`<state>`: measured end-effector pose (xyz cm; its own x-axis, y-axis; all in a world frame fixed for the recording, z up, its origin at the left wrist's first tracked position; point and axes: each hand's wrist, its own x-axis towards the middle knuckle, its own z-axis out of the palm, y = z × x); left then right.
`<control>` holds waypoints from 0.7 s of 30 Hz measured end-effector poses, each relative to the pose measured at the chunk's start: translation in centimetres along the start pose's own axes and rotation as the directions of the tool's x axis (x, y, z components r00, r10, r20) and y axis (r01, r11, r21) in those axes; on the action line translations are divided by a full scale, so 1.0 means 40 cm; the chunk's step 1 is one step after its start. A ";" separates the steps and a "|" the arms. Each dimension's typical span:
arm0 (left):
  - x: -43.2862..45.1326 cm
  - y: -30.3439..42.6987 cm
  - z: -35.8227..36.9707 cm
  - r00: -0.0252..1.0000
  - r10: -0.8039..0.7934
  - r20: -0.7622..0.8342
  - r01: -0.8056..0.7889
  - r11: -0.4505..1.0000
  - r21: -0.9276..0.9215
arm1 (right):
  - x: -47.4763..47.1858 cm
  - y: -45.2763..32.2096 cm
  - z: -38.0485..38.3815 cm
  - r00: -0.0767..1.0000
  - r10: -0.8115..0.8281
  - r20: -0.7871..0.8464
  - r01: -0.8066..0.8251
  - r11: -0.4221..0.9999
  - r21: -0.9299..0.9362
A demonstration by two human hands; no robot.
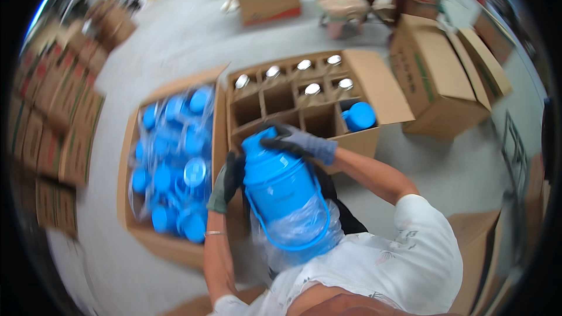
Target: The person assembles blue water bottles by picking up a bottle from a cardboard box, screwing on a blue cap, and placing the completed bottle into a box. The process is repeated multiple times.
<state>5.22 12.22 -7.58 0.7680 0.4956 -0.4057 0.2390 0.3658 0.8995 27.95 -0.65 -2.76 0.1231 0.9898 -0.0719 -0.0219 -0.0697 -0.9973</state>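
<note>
A blue plastic jug with a bail handle (279,188) leans against my body, clear plastic film around its lower part. My gloved right hand (294,140) grips its top. My gloved left hand (228,180) is at the left side of the jug's top; its fingers are partly hidden. To the left, a carton (128,184) holds several blue capped containers (194,172) under clear film. Ahead is a divided carton (355,142) with several silver-topped items (312,89) in its cells and a blue-lidded container (361,116) in the near right cell.
Cartons are stacked (66,131) at the far left. Another carton (439,79) stands at the right, beside a flap of the divided one. Farther off are an open carton (272,6), a small stool (342,8) and a person, partly seen. A carton flap (472,232) lies near my right side.
</note>
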 end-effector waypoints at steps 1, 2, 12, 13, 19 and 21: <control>0.029 -0.034 -0.051 0.998 0.001 0.057 0.008 0.988 -0.152 | 0.008 -0.036 0.011 0.991 0.012 0.133 -0.020 0.998 0.063; 0.063 -0.047 -0.025 0.989 0.149 -0.008 -0.149 0.988 -0.042 | 0.038 -0.026 -0.001 0.989 0.106 0.099 -0.100 0.993 -0.067; -0.066 -0.029 0.098 0.868 0.478 0.137 -0.330 0.349 0.877 | 0.003 0.078 -0.015 0.950 -0.187 0.248 0.023 0.839 0.544; -0.068 -0.020 0.111 0.803 0.538 0.256 -0.366 0.108 0.924 | 0.006 0.085 -0.028 0.950 -0.245 0.194 0.152 0.904 0.399; -0.079 -0.089 0.131 0.982 0.126 -0.140 -0.185 0.781 -0.597 | -0.087 -0.126 0.065 0.981 -0.184 -0.061 0.158 0.942 -0.296; -0.104 -0.097 0.193 0.980 0.139 -0.142 -0.193 0.834 -0.517 | -0.141 -0.193 0.044 0.938 -0.346 0.033 0.346 0.917 -0.201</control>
<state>5.66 2.65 -8.14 0.7019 0.6482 -0.2952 -0.2559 0.6163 0.7448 25.67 -5.49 5.36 0.0900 0.9562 0.2784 0.2214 0.2533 -0.9417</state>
